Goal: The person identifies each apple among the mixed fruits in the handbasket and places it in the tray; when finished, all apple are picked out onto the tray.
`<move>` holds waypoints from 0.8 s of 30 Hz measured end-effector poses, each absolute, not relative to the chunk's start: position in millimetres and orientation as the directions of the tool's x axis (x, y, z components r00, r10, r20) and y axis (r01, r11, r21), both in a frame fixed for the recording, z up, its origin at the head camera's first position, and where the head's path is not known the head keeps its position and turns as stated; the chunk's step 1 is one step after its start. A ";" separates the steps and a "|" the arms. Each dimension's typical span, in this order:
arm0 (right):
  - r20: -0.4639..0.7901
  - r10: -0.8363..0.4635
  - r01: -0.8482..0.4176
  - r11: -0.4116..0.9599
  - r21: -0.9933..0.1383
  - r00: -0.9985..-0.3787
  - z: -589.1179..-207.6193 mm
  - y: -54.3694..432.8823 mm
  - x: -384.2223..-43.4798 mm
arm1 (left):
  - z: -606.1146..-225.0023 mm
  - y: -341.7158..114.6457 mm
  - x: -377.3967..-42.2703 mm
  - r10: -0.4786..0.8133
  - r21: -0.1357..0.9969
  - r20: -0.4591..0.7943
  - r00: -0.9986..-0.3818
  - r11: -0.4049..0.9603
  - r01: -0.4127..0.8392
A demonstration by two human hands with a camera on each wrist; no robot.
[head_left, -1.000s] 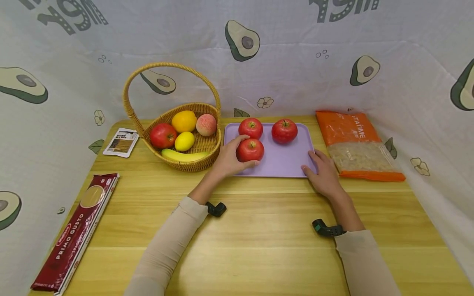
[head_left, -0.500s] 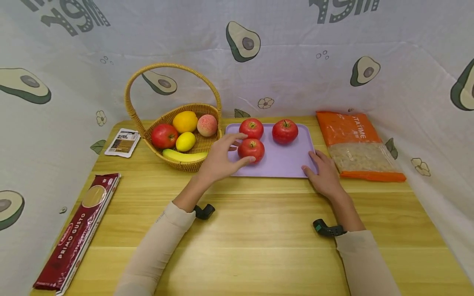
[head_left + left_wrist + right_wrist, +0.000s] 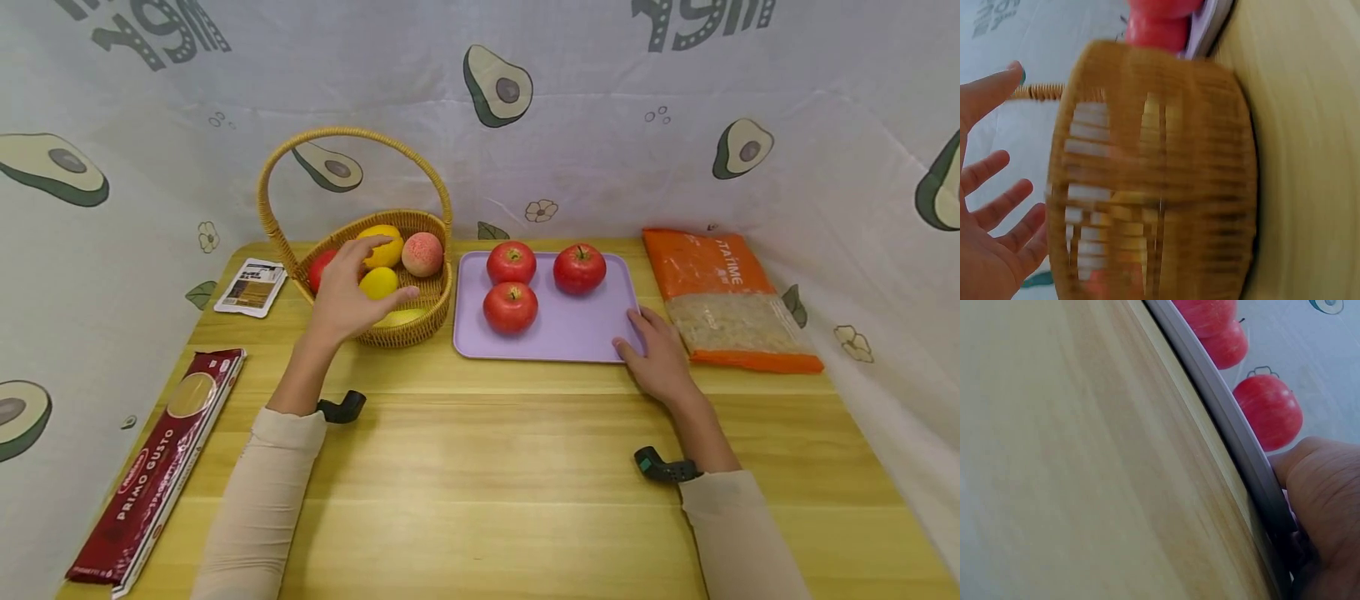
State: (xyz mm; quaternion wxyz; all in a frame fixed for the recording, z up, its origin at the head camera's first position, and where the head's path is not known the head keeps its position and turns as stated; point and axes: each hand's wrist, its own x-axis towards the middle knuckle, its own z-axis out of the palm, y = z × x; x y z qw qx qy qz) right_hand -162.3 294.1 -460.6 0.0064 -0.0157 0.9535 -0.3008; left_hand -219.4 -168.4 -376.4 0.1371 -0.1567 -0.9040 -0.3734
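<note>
My left hand (image 3: 345, 296) hovers over the near left part of the wicker basket (image 3: 408, 335), fingers spread and holding nothing. Under and beside it in the basket lie a lemon (image 3: 378, 283), a larger yellow fruit (image 3: 384, 250), a peach (image 3: 422, 254), a partly hidden red apple (image 3: 318, 271) and a partly covered banana (image 3: 402, 317). In the left wrist view the spread fingers (image 3: 1004, 206) stand beside the basket's wall. My right hand (image 3: 662, 357) grips the near right corner of the lilac tray (image 3: 577, 329). On the tray sit three red apples (image 3: 510, 308), grouped toward its left and back.
An orange bag (image 3: 731, 296) lies right of the tray, close to my right hand. A red spaghetti packet (image 3: 161, 467) lies along the table's left side. Behind it is a small white pouch (image 3: 251, 287). The basket's tall handle (image 3: 352, 131) arches upward. A patterned cloth hangs behind.
My left hand has let go of the front apple on the tray and moved left over the basket. The apple stays on the tray. My right hand keeps its place at the tray's corner.
</note>
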 end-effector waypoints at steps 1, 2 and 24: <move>-0.001 -0.033 -0.027 0.818 -0.575 -0.999 -460.7 294.1 -162.1 | -376.3 -174.9 -220.0 0.170 0.630 0.364 -0.916 0.679 0.377; 0.001 -0.034 -0.028 0.818 -0.574 -0.999 -461.0 294.1 -162.1 | -376.5 -181.0 -221.0 0.157 0.627 0.359 -0.920 0.689 0.363; 0.014 -0.034 -0.035 0.822 -0.569 -0.999 -464.5 296.2 -163.2 | -389.0 -223.7 -234.3 0.072 0.580 0.202 -0.977 0.795 0.179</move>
